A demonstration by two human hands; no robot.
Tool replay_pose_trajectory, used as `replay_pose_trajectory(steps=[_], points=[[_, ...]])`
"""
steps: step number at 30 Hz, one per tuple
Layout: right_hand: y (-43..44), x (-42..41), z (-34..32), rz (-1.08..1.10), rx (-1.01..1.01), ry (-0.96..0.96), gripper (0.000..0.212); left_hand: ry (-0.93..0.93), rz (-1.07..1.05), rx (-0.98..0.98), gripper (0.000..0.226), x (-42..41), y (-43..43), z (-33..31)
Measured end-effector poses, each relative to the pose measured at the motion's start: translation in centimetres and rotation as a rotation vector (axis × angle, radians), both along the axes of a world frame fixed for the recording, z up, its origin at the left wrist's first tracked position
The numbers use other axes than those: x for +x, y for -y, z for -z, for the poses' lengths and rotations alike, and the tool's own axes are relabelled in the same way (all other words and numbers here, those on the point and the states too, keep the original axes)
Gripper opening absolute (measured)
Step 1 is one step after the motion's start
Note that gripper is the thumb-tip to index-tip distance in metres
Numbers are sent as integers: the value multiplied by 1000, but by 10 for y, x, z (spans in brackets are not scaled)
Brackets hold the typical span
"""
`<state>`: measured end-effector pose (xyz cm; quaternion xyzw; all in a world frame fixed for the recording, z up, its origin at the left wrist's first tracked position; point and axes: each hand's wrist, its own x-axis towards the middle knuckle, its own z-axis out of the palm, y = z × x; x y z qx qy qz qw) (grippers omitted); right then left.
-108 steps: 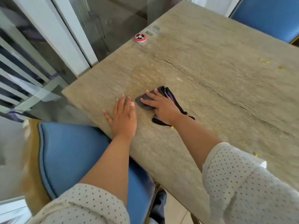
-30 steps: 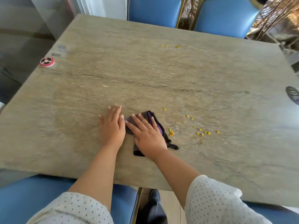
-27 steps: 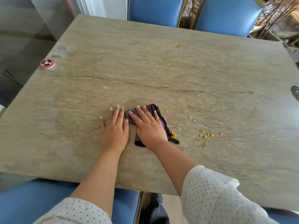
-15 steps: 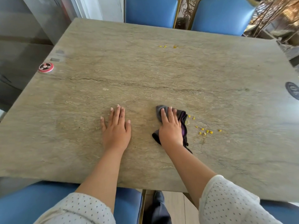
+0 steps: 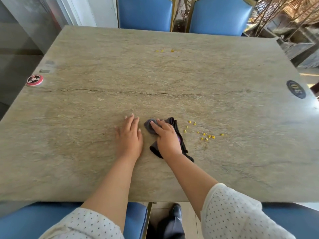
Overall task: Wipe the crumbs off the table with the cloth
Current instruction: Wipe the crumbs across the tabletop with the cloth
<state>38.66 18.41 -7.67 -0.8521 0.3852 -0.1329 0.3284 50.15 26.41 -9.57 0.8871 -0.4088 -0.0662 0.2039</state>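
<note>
Right hand (image 5: 166, 138) on cloth (image 5: 149, 127), crumbs (image 5: 207, 136) beside

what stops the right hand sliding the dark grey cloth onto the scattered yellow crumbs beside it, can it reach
Probably yes. The right hand presses the dark grey cloth flat, and only bare stone table lies between it and the scattered yellow crumbs to its right.

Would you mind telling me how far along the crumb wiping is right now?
Done: the table around the left hand looks mostly clean. In hand: the right hand presses the cloth flat. Left: yellow crumbs right of the cloth, and more crumbs near the far edge.
</note>
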Motion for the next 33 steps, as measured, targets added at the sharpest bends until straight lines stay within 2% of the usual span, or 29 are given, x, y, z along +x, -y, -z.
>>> replay_pose_trajectory(steps=[4,5,7,10,14,18,24,29,33], points=[[42,-5,-41,236,329,265,54,-24,29,-30,48,-11,13,-3],[57,-9,-51,267,357,293,54,-5,39,-27,49,-13,16,-1],[89,-19,-67,298,325,276,53,14,43,-28,49,-14,23,1],[128,-39,-70,321,180,137,47,1,54,5,47,-15,40,2],[164,-61,-39,219,-46,-23,49,69,43,109,49,-19,56,7],[178,-65,-2,110,-114,-182,59,145,20,133,51,-22,58,12],[182,-35,3,-102,-31,-118,64,171,18,179,54,-22,62,13],[149,-50,2,-310,34,-85,64,178,28,182,53,-22,61,13],[133,-67,-9,-326,216,-89,56,127,59,183,52,-20,61,8]])
